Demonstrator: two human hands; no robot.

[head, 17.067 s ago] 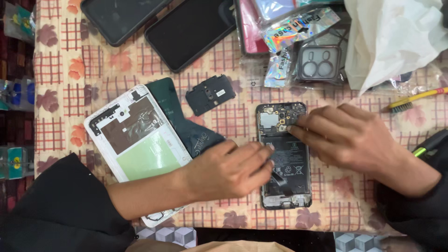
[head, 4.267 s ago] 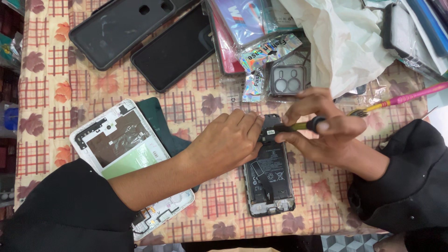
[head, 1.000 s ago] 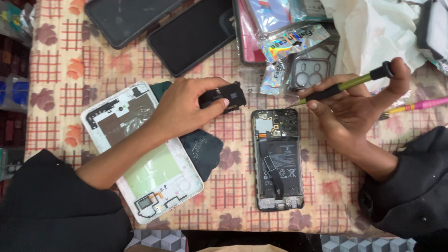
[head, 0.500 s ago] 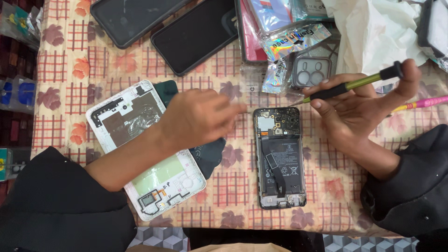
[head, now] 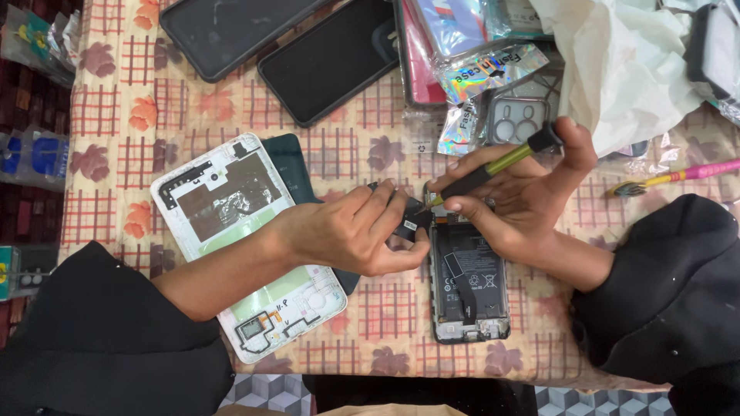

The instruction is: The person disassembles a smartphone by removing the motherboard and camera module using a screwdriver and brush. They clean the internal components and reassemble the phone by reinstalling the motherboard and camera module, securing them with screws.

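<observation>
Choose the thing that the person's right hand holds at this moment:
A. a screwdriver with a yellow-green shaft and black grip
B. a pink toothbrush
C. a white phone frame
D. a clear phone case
A: the right hand grips the screwdriver, its tip pointing down at the top of the opened phone.

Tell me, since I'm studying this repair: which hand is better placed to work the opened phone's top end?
Probably the right hand: it grips the screwdriver with its tip there, while the left hand pinches a small black part.

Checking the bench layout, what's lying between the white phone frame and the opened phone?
In the head view, the left hand lies between the white phone frame and the opened phone, over a dark green back cover.
</observation>
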